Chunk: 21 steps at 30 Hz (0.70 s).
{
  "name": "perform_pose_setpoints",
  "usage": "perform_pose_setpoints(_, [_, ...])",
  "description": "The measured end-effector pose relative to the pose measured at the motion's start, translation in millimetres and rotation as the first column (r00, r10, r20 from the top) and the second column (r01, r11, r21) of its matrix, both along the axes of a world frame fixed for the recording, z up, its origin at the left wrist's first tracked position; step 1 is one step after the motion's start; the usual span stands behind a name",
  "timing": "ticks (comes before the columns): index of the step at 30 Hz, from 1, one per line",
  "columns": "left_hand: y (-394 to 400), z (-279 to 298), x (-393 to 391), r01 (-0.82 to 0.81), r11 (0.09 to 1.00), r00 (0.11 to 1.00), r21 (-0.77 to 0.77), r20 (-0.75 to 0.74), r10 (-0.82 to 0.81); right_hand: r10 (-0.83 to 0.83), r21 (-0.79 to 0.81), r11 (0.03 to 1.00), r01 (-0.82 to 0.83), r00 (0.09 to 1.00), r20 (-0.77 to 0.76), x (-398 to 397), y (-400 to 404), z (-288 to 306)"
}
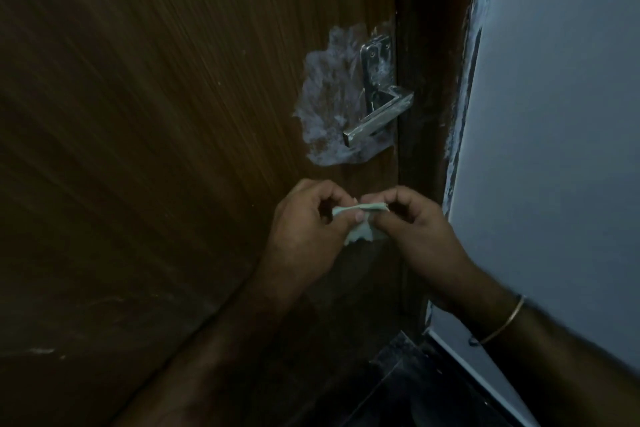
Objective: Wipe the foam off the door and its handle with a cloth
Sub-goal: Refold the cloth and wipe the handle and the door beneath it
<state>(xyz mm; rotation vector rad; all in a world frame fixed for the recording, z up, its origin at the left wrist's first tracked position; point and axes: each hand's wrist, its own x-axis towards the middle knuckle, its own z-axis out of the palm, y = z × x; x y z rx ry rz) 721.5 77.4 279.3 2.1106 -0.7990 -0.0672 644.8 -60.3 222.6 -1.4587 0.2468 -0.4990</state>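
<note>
Brown wood-grain door [156, 114], dim light. White foam [329, 97] forms a smeared patch on the door, directly left of the handle [379, 114] and running from above its plate to just below the lever tip. Streaks of foam also show on the handle's metal plate. Handle lever points down-left, toward the foam.

Below the handle, both hands meet in front of the door. Left hand [304, 229]: fingers curled, thumb and fingers pinching the left end of the cloth [360, 218]. Right hand [412, 222]: fingers curled, pinching the cloth's right end. Cloth is small, pale green, bunched; its upper edge is stretched between the two grips and a loose corner hangs below. Cloth is clear of foam and handle, not touching either.

Right of the handle: dark door frame [429, 80], then a pale wall [554, 149]. A thin bangle [502, 322] sits on the right wrist.
</note>
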Motion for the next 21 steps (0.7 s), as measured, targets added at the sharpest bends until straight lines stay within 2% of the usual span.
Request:
perform_pose_setpoints(2, [0, 5, 7, 0.015, 0.999, 0.992, -0.039, -0.125, -0.019, 0.072, 0.209, 0.975, -0.076, 0.997, 0.030, 3, 3, 1])
perform_pose_setpoints(4, [-2, 7, 11, -0.067, 0.993, 0.976, -0.094, -0.211, 0.045, 0.064, 0.287, 0.956, -0.062, 0.998, 0.003, 9, 3, 5])
perform_pose_setpoints(5, [-3, 8, 13, -0.121, 0.986, 0.962, -0.115, -0.258, 0.088, 0.011, 0.336, 0.942, 0.000, 0.999, -0.031, 13, 3, 8])
perform_pose_setpoints(7, [-2, 6, 13, -0.198, 0.976, 0.944, -0.093, -0.285, 0.164, -0.245, 0.358, 0.890, 0.284, 0.958, -0.150, 26, 3, 10])
perform_pose_setpoints(9, [2, 4, 13, -0.213, 0.977, 0.966, -0.015, -0.151, 0.208, -0.517, 0.224, 0.809, 0.543, 0.839, -0.169, 44, 6, 16])
perform_pose_setpoints(10, [5, 4, 11, -0.206, 0.979, 0.977, 0.008, -0.063, 0.206, -0.573, 0.165, 0.794, 0.585, 0.811, -0.121, 54, 12, 20])
perform_pose_setpoints(15, [14, 9, 12, -0.144, 0.988, 0.959, 0.056, 0.255, 0.125, -0.556, -0.149, 0.809, 0.568, 0.823, 0.115, 73, 55, 29])
perform_pose_setpoints(17, [18, 12, 12, -0.118, 0.990, 0.947, 0.076, 0.309, 0.089, -0.539, -0.178, 0.808, 0.562, 0.826, 0.163, 72, 59, 26])
perform_pose_setpoints(20, [23, 12, 11, -0.106, 0.991, 0.931, 0.079, 0.359, 0.071, -0.582, -0.152, 0.788, 0.596, 0.803, 0.132, 74, 60, 28])
perform_pose_setpoints(21, [25, 12, 12, -0.104, 0.993, 0.929, 0.061, 0.363, 0.075, -0.566, -0.183, 0.785, 0.592, 0.805, 0.177, 76, 63, 28])
